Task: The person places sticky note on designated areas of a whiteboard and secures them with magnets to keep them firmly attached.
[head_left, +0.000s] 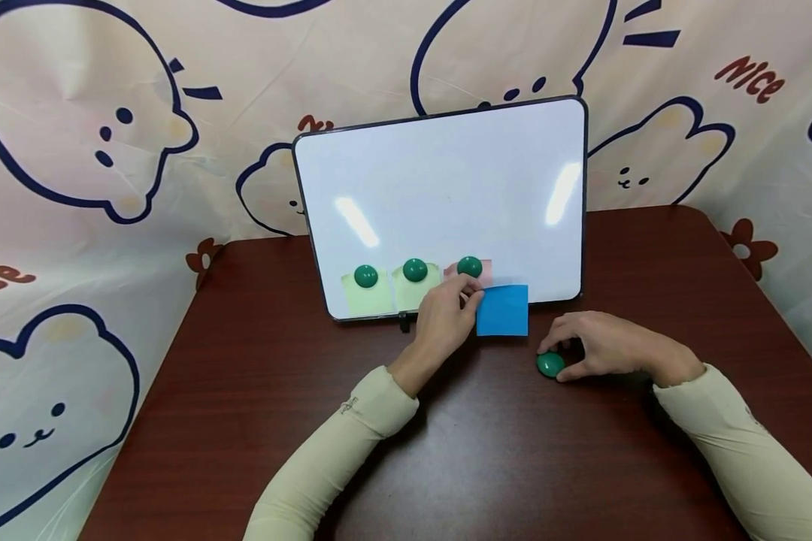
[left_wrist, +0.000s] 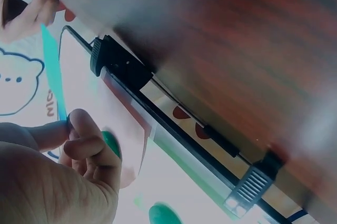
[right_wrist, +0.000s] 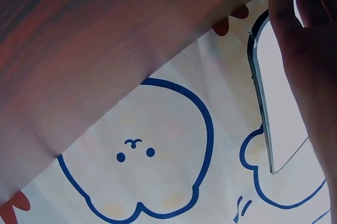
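Note:
My left hand (head_left: 446,312) pinches a blue sticky note (head_left: 503,310) by its left edge, in front of the whiteboard's (head_left: 446,188) lower edge. In the left wrist view the note (left_wrist: 52,71) shows nearly edge-on between thumb and finger. To the right, my right hand (head_left: 598,343) grips a round green magnet (head_left: 551,364) between thumb and fingers, low over the table. Along the board's bottom, green magnets sit over two pale green notes (head_left: 368,298) and a pink note (head_left: 485,269); my left hand partly hides the pink one. The right wrist view shows the right hand (right_wrist: 310,40) only in part.
The whiteboard leans back on the dark wooden table (head_left: 514,451), with a black stand clip (head_left: 404,321) at its lower edge. Behind it hangs a cloth (head_left: 649,90) printed with cartoon bears.

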Demonstrator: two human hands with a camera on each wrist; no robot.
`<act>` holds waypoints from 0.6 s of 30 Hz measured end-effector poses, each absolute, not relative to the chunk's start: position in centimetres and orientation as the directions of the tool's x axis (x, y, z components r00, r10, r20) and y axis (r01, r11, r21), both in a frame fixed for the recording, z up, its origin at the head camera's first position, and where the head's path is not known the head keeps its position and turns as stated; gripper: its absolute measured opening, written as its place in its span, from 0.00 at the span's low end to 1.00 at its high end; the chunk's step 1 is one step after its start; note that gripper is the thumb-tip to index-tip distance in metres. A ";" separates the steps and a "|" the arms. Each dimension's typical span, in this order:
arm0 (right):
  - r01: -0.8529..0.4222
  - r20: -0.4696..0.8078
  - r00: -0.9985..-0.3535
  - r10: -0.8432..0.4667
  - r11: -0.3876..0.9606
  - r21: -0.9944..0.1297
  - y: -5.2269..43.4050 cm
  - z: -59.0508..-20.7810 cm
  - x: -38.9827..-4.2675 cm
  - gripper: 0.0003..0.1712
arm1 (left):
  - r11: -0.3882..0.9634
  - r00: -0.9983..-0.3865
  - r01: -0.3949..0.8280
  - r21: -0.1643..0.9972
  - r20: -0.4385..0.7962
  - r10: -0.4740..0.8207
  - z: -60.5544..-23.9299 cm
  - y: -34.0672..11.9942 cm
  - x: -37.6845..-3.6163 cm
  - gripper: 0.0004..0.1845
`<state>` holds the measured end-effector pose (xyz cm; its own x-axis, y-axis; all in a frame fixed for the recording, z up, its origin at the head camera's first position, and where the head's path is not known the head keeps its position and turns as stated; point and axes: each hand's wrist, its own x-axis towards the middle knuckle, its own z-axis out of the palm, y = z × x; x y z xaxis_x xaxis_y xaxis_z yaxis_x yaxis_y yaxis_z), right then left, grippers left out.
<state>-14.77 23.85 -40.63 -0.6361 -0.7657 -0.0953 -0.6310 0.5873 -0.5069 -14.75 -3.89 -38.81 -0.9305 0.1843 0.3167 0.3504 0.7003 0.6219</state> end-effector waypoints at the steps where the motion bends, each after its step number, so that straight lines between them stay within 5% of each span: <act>1: -0.632 -0.092 -0.637 -0.765 0.587 -0.506 23.9 -40.7 -14.8 0.21 | 0.702 -0.930 0.350 0.621 0.318 0.182 -38.8 -3.8 -14.8 0.06; 18: -0.637 -0.087 -0.629 -0.773 0.575 -0.514 23.8 -40.8 -14.8 0.21 | 0.712 -0.932 0.336 0.616 0.329 0.155 -38.8 -2.8 -15.9 0.07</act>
<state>-14.79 23.83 -40.78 -0.6287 -0.7728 -0.0867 -0.6366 0.5754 -0.5135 -15.90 -2.83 -38.84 -0.9315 0.1547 0.3291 0.3360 0.7124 0.6161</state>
